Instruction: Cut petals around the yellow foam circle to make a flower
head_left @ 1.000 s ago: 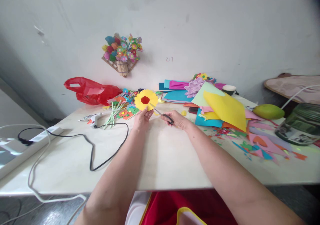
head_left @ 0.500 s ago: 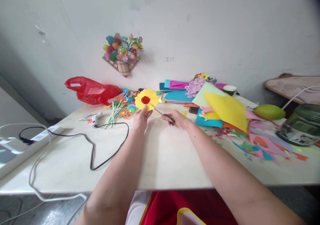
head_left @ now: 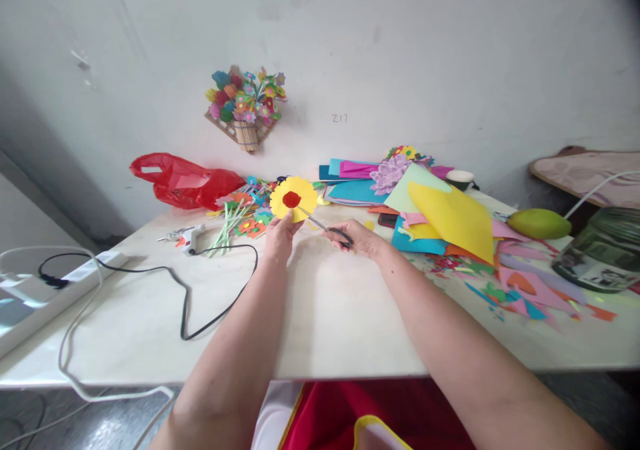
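Observation:
A yellow craft flower (head_left: 307, 199) with a notched edge and a red centre is raised over the table. My left hand (head_left: 281, 235) pinches its lower edge, thumb in front. In my right hand (head_left: 356, 238) are scissors (head_left: 331, 231), fingers through the black handles. Their metal blades point up and left, with the tip at the flower's lower right, near the red centre. Whether the blades are parted cannot be made out.
On the left lie a glue gun (head_left: 189, 240) with a black cord, a power strip (head_left: 97, 268) and a red bag (head_left: 193, 183). Coloured sheets (head_left: 453, 217), scraps, a green mango-like fruit (head_left: 539, 224) and a glass jar (head_left: 603, 250) occupy the right.
Hardly anything differs. The flower and left hand have shifted very slightly, and the right hand with the scissors has moved a touch to the right.

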A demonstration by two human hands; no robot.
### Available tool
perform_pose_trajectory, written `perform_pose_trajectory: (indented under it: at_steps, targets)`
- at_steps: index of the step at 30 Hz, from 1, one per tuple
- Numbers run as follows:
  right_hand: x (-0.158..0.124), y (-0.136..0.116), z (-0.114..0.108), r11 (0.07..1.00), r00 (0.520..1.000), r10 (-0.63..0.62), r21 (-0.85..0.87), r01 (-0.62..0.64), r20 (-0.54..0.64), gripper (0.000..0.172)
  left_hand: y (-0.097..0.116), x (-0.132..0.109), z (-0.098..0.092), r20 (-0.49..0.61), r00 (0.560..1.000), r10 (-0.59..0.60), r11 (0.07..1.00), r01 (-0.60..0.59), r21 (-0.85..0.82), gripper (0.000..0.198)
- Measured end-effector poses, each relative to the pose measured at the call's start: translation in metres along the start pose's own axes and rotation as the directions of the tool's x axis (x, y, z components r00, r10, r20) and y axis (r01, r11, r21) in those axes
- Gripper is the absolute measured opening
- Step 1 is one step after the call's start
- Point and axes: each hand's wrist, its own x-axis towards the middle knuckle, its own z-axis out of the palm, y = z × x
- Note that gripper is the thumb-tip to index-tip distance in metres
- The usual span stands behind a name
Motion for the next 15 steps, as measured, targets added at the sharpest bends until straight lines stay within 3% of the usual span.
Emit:
perform_pose_trajectory:
  at_steps: [15]
  targets:
    - [0.0020, 0.0043, -0.0061, 0.998, 0.997, -0.002, 0.069, -0.003, 0.079, 0.037, 0.0002, 0.0027, -0.0048, 0.029, 1.000, -0.012, 0.999, 0.011, 0.030, 0.024]
